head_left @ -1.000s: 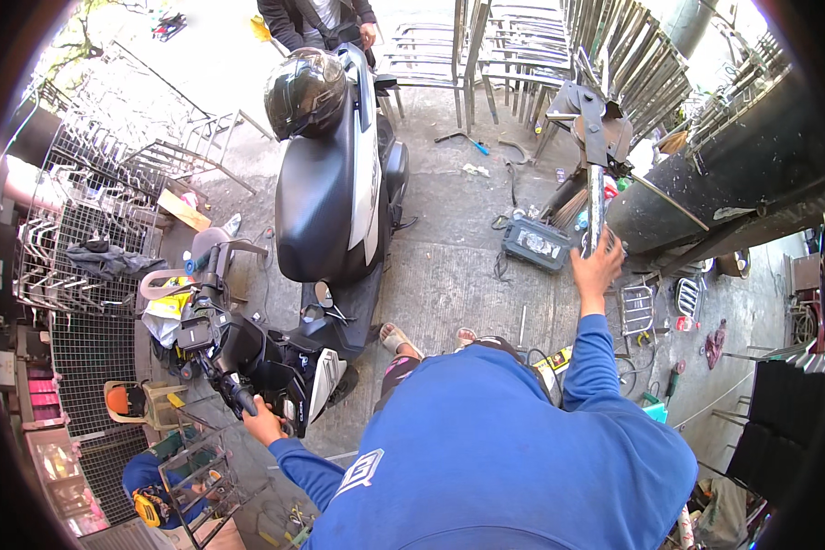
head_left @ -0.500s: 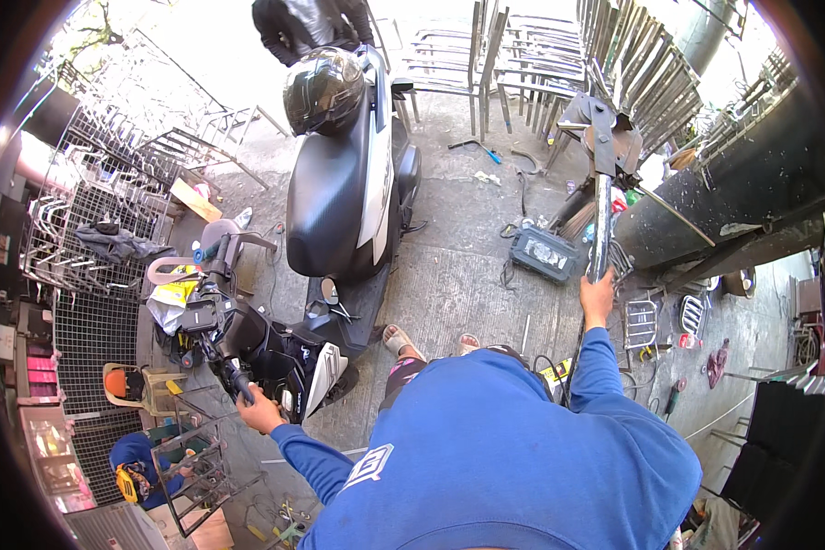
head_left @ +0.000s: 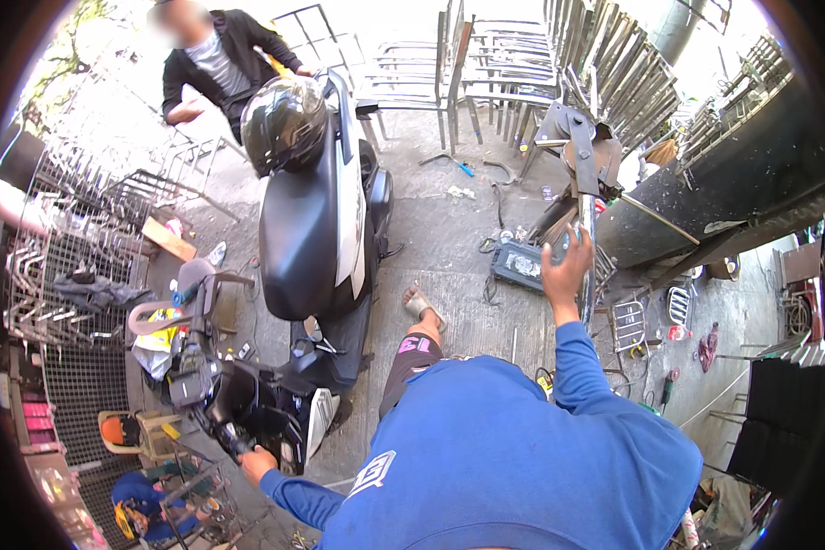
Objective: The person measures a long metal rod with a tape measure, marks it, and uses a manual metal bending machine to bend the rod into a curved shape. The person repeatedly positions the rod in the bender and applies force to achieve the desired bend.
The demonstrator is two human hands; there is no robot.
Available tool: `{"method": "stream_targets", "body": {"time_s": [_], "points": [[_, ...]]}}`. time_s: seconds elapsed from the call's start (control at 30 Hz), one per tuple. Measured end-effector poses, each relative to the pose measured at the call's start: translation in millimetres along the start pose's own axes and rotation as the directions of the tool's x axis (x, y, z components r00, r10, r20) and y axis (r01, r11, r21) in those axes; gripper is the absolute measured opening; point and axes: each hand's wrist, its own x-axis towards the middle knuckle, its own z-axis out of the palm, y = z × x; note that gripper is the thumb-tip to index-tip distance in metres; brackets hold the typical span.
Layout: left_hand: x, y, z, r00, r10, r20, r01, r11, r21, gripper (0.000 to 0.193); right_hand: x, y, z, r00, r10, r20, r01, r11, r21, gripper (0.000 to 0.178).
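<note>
My left hand (head_left: 258, 464) is closed round the handlebar grip (head_left: 233, 436) of a black and white scooter (head_left: 304, 240). The scooter stands to my left with its seat pointing away from me. A dark shiny helmet (head_left: 284, 124) rests at the far end of the seat. My right hand (head_left: 566, 275) is raised with its fingers spread. It is just beside the long metal lever (head_left: 588, 240) of a floor-standing bench tool (head_left: 573, 147), with nothing gripped in it. Whether a finger touches the lever I cannot tell.
Behind the scooter stands a person (head_left: 213, 69) in a dark jacket. Another person (head_left: 139, 500) in blue crouches at lower left. Metal chair frames (head_left: 509, 64) are stacked at the back. A dark tool case (head_left: 519, 264) and a thick black post (head_left: 706, 215) are at right.
My right hand has let go of the lever and opened. My left foot has stepped forward. The person behind the scooter shows more fully, and the view has shifted. My left hand stays on the grip.
</note>
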Motion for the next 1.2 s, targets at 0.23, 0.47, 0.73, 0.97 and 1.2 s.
{"method": "stream_targets", "body": {"time_s": [0.23,0.47,0.73,0.97,1.2], "points": [[29.2,15.8,-11.2,0.996,-0.04,0.081,0.063,0.95,-0.305,0.048,126.8,36.7,89.5,0.915,0.236,-0.326,-0.294,0.945,-0.142,0.074],[36.6,74.5,-0.1,0.988,-0.156,-0.004,0.151,0.961,-0.232,0.045,114.6,94.0,89.0,0.667,0.745,0.01,-0.687,0.621,-0.378,0.089],[29.2,135.5,-27.1,0.962,-0.237,-0.134,0.219,0.966,-0.138,0.044,117.7,105.1,87.7,0.694,0.685,0.221,-0.502,0.681,-0.533,0.064],[19.9,144.3,-27.6,0.935,-0.314,-0.162,0.294,0.946,-0.14,0.043,119.8,98.2,90.5,0.688,0.698,0.199,-0.506,0.657,-0.558,0.063],[10.9,146.9,-33.6,0.92,-0.349,-0.177,0.335,0.936,-0.108,0.042,126.3,94.8,91.8,0.643,0.747,0.168,-0.52,0.587,-0.62,0.067]]}}
